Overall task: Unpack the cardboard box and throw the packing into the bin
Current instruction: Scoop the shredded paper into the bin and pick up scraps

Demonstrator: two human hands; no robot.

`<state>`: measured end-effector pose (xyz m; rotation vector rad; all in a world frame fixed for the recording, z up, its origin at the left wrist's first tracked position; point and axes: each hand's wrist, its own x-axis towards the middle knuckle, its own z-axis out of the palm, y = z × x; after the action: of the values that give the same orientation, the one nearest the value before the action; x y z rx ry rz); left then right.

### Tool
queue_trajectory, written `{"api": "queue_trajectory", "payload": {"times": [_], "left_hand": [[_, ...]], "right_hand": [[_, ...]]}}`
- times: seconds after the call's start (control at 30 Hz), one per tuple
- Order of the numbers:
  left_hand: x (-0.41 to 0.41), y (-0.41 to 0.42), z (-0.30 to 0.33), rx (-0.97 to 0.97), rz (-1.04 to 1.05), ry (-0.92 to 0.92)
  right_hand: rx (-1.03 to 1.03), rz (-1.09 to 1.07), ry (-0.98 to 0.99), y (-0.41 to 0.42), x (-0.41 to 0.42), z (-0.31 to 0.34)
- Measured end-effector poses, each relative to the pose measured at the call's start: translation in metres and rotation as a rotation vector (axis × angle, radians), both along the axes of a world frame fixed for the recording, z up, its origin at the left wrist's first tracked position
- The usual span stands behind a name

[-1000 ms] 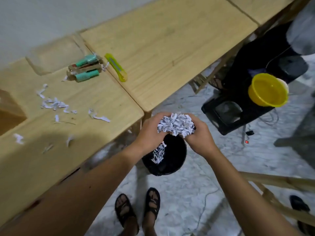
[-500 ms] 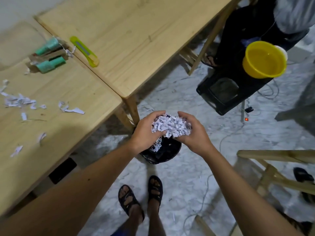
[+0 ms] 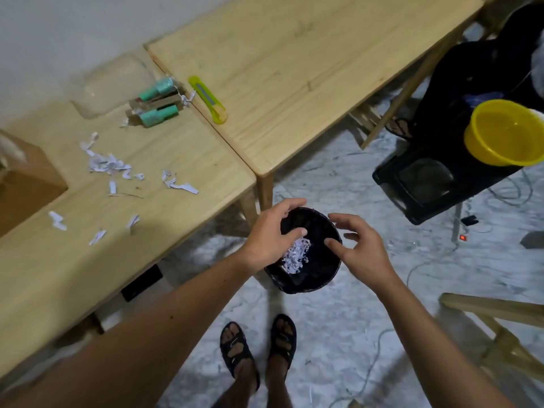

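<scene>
1. Hands over a round black bin [image 3: 306,278] on the pale marbled floor: the left hand [image 3: 270,237] and right hand [image 3: 357,250] both have loose, spread fingers and hold nothing.
2. Shredded paper [image 3: 294,256], white and crinkled, lies in the bin below and between the hands.
3. Scraps [image 3: 109,165] of the same paper lie scattered on the smooth wooden table [image 3: 182,160], left of the left hand.
4. Cardboard box [image 3: 26,184], brown and open, stands farther left at the frame's edge.
</scene>
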<state>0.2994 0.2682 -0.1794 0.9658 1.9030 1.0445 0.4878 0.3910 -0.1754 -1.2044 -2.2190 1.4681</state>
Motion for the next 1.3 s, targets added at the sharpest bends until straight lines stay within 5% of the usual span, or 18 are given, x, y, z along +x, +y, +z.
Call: {"api": "queue_trajectory", "payload": {"times": [0.43, 0.57, 0.8, 1.3], "left_hand": [[-0.123, -0.140, 0.076, 0.154, 0.513, 0.154], [-0.147, -0.215, 0.067, 0.087, 0.614, 0.468], [-0.156, -0.307, 0.015, -0.284, 0.625, 0.642], [-0.177, -0.301, 0.004, -0.444, 0.638, 0.775]], "right_hand": [[0.052, 0.363, 0.166, -0.054, -0.158, 0.085], [0.057, 0.520, 0.093, -0.088, -0.207, 0.079], [0.192, 0.807, -0.014, -0.146, -0.259, 0.049], [0.404, 0.673, 0.219, -0.175, -0.342, 0.033]]}}
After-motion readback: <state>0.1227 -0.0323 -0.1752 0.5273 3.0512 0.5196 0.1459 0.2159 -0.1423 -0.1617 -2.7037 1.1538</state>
